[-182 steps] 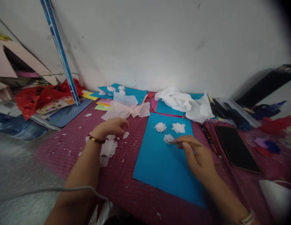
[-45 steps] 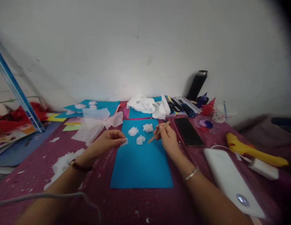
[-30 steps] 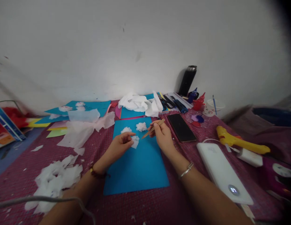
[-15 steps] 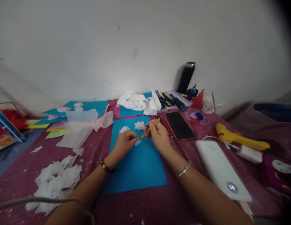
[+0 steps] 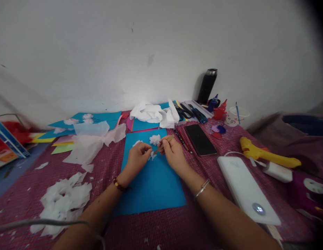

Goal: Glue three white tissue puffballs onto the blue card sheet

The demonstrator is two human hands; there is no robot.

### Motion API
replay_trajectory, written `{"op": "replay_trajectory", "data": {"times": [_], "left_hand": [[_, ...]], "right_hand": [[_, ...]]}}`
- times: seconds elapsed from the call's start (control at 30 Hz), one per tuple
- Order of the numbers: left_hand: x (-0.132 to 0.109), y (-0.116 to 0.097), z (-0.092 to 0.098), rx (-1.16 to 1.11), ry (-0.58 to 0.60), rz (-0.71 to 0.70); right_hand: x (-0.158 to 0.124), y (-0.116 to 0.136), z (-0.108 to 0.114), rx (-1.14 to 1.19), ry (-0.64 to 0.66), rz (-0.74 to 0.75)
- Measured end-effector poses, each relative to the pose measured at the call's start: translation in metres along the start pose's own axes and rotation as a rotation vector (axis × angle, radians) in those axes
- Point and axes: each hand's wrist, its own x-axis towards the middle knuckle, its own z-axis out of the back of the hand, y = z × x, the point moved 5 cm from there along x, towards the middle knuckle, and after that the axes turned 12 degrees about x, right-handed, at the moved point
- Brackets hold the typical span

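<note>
Small white tissue piece [image 5: 153,156] sits above the upper half of the blue sheet [image 5: 156,189], between the two hands; its exact fold is too small to read. Left hand [image 5: 138,158]: fingers curled, thumb and forefinger pinched together on the tissue piece. Right hand [image 5: 173,154]: fingers closed in a pen-like grip around a wooden stick [image 5: 158,150], slanted, its lower tip at the tissue piece; contact between the two cannot be confirmed. On the same sheet, one ruffled white tuft [image 5: 154,139] lies just beyond the stick; a second tuft [image 5: 137,142] is partly hidden behind the left hand. The sheet lies on a red checked cloth [image 5: 140,231]. To the left, near the left forearm, a loose heap of white tissue scraps [image 5: 64,199]. Beyond the sheet, crumpled white paper [image 5: 148,113], with scissors [image 5: 186,113] beside it. To the right, a dark phone [image 5: 201,139] lies flat; nearer the person, a white power bank [image 5: 247,189] with a lit display. At the wall, a black bottle [image 5: 206,86] stands tilted in view.
</note>
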Motion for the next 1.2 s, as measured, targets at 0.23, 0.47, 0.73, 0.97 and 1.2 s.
{"op": "replay_trajectory", "data": {"times": [0.23,0.47,0.73,0.97,1.2], "left_hand": [[-0.009,0.039,0.020,-0.029,-0.011,0.123],[-0.016,0.052,0.010,0.009,0.011,0.068],[-0.025,0.041,0.019,-0.129,-0.033,0.134],[-0.045,0.072,0.078,0.005,0.112,0.165],[-0.048,0.148,0.174,0.440,0.164,0.141]], "right_hand": [[-0.001,-0.005,-0.001,0.114,-0.024,-0.065],[0.001,-0.019,-0.003,0.267,-0.126,-0.225],[0.002,-0.014,0.021,0.287,-0.241,-0.183],[0.004,-0.020,0.021,0.305,-0.204,-0.173],[0.002,-0.020,0.020,0.281,-0.198,-0.176]]}}
